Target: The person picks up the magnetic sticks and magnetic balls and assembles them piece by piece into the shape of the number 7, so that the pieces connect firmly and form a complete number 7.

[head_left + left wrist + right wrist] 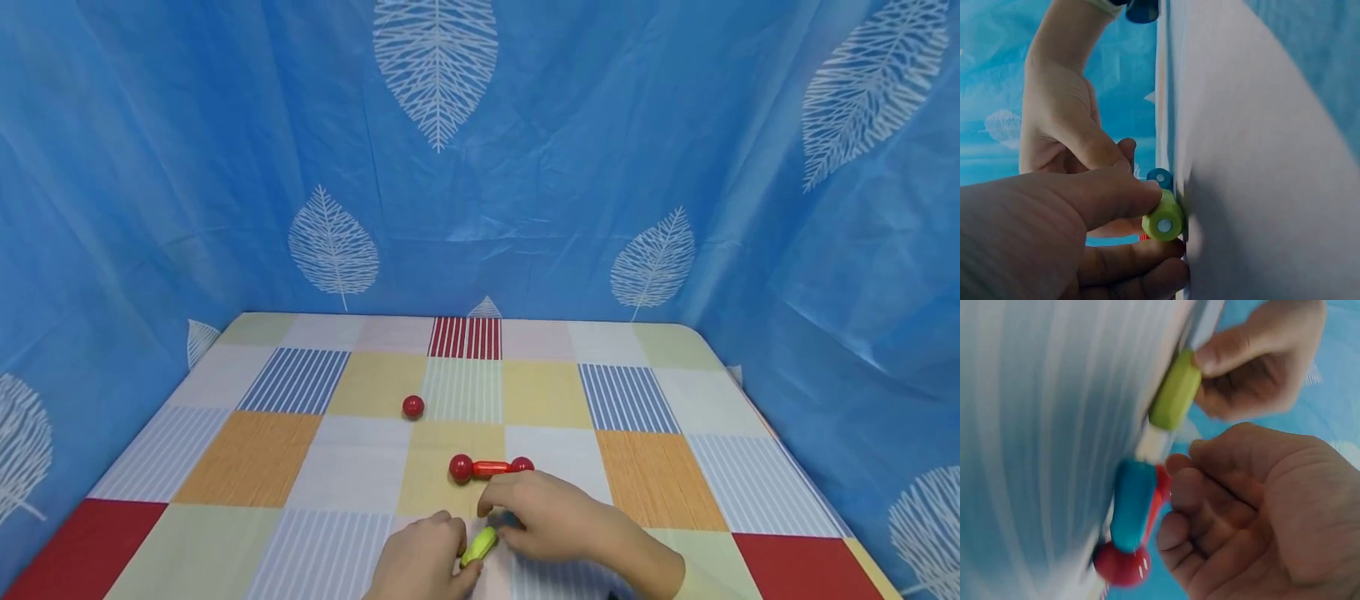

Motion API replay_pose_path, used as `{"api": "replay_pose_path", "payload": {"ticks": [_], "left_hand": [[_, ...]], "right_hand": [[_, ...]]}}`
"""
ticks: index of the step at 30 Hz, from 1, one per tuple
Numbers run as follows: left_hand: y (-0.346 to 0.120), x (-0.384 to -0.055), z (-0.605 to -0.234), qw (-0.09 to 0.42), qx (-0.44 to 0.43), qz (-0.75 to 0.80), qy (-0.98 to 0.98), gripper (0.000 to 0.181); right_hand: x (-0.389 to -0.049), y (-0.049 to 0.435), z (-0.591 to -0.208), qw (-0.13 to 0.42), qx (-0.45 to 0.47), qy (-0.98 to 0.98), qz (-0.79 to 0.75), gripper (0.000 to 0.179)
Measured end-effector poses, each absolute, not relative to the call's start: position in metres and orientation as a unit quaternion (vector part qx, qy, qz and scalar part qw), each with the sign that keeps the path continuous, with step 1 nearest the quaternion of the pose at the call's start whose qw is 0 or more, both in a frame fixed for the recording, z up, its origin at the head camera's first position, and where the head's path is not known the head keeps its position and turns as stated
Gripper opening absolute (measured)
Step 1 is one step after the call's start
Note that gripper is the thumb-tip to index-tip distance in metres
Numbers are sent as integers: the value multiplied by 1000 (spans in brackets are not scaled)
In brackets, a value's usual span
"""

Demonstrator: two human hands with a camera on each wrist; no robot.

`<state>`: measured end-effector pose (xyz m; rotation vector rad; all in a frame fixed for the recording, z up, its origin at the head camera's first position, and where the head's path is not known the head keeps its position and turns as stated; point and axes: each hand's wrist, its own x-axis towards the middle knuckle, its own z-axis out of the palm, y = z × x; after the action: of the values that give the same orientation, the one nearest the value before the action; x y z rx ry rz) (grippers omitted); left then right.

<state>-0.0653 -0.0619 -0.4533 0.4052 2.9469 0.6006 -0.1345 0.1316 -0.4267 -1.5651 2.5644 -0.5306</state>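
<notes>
My left hand [429,557] pinches a yellow-green rod [480,546] between thumb and fingers, low at the tablecloth. Its round end with a silvery centre faces the left wrist camera [1164,225]. In the right wrist view, a short blue rod [1134,506] lies on the cloth just beyond the yellow-green one. My right hand [551,515] hovers beside the blue rod, fingers loosely bent and holding nothing. Farther back, an orange-red rod [491,469] lies between one red ball [461,468] and another red ball [522,464], which the right hand partly overlaps.
A single red ball [412,407] sits farther back, left of the middle. The table wears a patchwork cloth [337,467] of coloured squares. Blue curtains [480,208] with white leaf prints hang behind it and along both sides.
</notes>
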Motion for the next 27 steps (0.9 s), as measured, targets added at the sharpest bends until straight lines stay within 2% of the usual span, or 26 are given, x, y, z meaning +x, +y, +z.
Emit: {"api": "replay_pose_path", "payload": {"ticks": [3, 10, 27], "left_hand": [[-59, -67, -452, 60, 142, 181, 971, 34], [-53, -73, -448, 73, 154, 142, 975, 38], [-54, -97, -443, 57, 180, 134, 973, 35]], "right_hand": [[-139, 140, -426, 45, -502, 849, -158, 26], [-146, 147, -432, 47, -499, 858, -116, 16], [-172, 143, -439, 46, -485, 865, -121, 12]]}}
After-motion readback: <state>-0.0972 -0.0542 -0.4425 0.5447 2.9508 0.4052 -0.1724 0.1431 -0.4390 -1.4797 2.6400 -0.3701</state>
